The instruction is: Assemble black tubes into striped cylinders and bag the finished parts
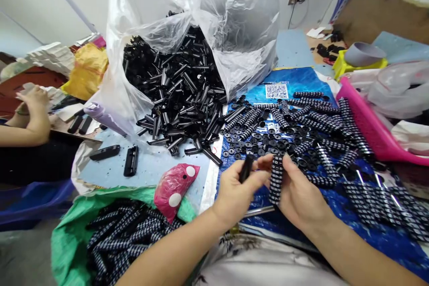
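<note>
My left hand (pixel 234 194) is closed around a small black plastic piece (pixel 246 169). Its fingertips reach toward the roller beside it; whether they touch it I cannot tell. In my right hand (pixel 301 194) is a black roller (pixel 276 178) covered in rows of white squares, held nearly upright. Just beyond both hands lie many small black discs with centre holes (pixel 268 139) on a blue plastic sheet (pixel 268 203). More patterned rollers (pixel 325 161) are heaped to the right, some with metal rods sticking out. A loose metal rod (pixel 259 211) lies below my hands.
A clear plastic bag (pixel 241 22) spills black plastic parts (pixel 184 94) onto the table. Below left, a green sack (pixel 67 237) holds rollers, with a pink packet (pixel 172 192) at its edge. A pink basket (pixel 372 129) stands right. Another person's hand (pixel 35 100) is at far left.
</note>
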A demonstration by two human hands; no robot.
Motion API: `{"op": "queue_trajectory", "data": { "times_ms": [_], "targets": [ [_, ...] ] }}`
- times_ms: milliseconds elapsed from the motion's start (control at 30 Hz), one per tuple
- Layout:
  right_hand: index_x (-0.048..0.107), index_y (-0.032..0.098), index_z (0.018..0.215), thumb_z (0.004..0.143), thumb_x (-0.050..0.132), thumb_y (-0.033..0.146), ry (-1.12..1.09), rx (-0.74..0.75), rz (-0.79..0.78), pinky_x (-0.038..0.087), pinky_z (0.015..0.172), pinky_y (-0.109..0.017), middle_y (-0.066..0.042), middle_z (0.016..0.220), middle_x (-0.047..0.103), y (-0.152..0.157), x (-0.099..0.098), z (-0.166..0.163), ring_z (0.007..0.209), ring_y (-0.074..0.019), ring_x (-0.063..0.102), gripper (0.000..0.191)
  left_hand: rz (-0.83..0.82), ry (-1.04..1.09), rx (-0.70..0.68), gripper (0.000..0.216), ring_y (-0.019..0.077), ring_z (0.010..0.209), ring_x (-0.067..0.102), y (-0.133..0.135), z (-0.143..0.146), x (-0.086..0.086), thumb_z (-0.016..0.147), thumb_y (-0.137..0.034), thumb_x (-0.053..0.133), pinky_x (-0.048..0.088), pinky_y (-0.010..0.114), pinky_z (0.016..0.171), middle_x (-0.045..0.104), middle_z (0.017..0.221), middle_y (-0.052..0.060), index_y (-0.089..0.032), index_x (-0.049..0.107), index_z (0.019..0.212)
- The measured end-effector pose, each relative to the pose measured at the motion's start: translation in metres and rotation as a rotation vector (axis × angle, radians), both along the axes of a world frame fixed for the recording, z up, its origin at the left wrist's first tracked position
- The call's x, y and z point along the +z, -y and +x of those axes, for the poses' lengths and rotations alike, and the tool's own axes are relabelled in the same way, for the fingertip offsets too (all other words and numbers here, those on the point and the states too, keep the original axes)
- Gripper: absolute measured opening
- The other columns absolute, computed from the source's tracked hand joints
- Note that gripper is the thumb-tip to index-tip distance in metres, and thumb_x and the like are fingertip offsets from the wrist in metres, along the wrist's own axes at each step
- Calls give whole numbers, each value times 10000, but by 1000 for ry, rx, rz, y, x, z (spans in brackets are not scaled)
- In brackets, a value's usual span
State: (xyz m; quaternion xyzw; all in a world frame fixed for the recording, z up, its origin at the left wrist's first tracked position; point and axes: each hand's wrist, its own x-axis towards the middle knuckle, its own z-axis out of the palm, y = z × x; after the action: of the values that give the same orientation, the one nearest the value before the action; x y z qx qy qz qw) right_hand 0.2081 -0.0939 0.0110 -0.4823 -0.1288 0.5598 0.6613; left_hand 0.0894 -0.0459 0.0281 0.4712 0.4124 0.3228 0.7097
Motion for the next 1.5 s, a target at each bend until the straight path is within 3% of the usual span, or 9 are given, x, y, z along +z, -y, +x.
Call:
{"op": "queue_trajectory", "data": {
  "times_ms": [133, 267, 400, 567, 700, 933, 1100, 1300, 1500],
  "targets": [
    [627, 261, 1243, 936, 506, 632, 313, 125, 109, 544, 1009, -441, -95, 1305, 664, 3, -8, 1, 1227, -270, 624, 497, 109, -36, -28, 276, 107, 633, 463, 6, 8, -1, 698, -374, 843, 383, 247, 599, 572, 680, -25, -167, 690, 798],
    [271, 330, 1571, 735, 822, 544, 1070, 191, 410, 395, 1162, -539, -106, 1672, 232, 16, -19, 23, 1521, -345, 261, 1024, 13, -51, -60, 364, 104, 611, 436, 2, -4, 8, 688, -469, 844, 368, 249, 582, 539, 655, -24, -159, 681, 786],
    [265, 284, 1583, 788, 817, 349, 1464, 207, 620, 399, 1165, -568, -148, 1581, 393, 23, -20, 35, 1455, -341, 399, 971, -17, -51, -79, 461, 95, 567, 403, 2, -11, 9, 666, -579, 836, 344, 246, 548, 496, 616, -37, -169, 648, 765],
    [272, 250, 1585, 754, 842, 388, 1551, 104, 635, 496, 1094, -564, -169, 1486, 504, 25, -15, 29, 1356, -365, 520, 1017, 40, -108, 52, 596, 118, 527, 413, 9, -8, 0, 836, -786, 512, 338, 265, 504, 524, 629, -8, -205, 646, 820],
    [269, 244, 1592, 793, 812, 339, 1625, 56, 661, 543, 1058, -525, -169, 1480, 517, 26, -11, 24, 1318, -350, 562, 970, 104, -86, 62, 501, 158, 722, 514, 13, -6, 0, 820, -709, 626, 444, 275, 659, 590, 756, 22, -212, 663, 774],
    [259, 189, 1599, 839, 769, 339, 1797, 31, 593, 556, 1039, -494, -202, 1462, 532, 27, -11, 18, 1296, -331, 580, 927, -151, 30, 18, 549, 137, 681, 599, 6, -9, 12, 624, -590, 860, 493, 271, 677, 695, 780, 30, -152, 736, 931],
    [215, 112, 1596, 838, 749, 476, 1745, 179, 588, 494, 1083, -550, -243, 1469, 507, 34, -21, 24, 1375, -363, 492, 996, -154, 25, -49, 424, 149, 675, 622, -4, -30, -1, 668, -490, 855, 495, 279, 673, 689, 751, 23, -157, 716, 890],
    [647, 231, 1098, 959, 596, 275, 1821, 473, 587, 583, 764, -376, -73, 976, 716, 57, -46, 38, 859, -226, 695, 154, 436, -528, -102, 155, 194, 821, 609, -26, -82, -23, 800, -316, 740, 443, 313, 784, 706, 866, 48, -198, 755, 898],
    [598, 207, 1164, 990, 522, 193, 1734, 212, 522, 551, 753, -297, -63, 953, 688, 45, -30, 32, 813, -176, 679, 191, 337, -727, -392, 265, 138, 627, 481, -45, -95, -30, 668, -386, 837, 328, 255, 582, 554, 656, -34, -181, 721, 789]
  ]
}}
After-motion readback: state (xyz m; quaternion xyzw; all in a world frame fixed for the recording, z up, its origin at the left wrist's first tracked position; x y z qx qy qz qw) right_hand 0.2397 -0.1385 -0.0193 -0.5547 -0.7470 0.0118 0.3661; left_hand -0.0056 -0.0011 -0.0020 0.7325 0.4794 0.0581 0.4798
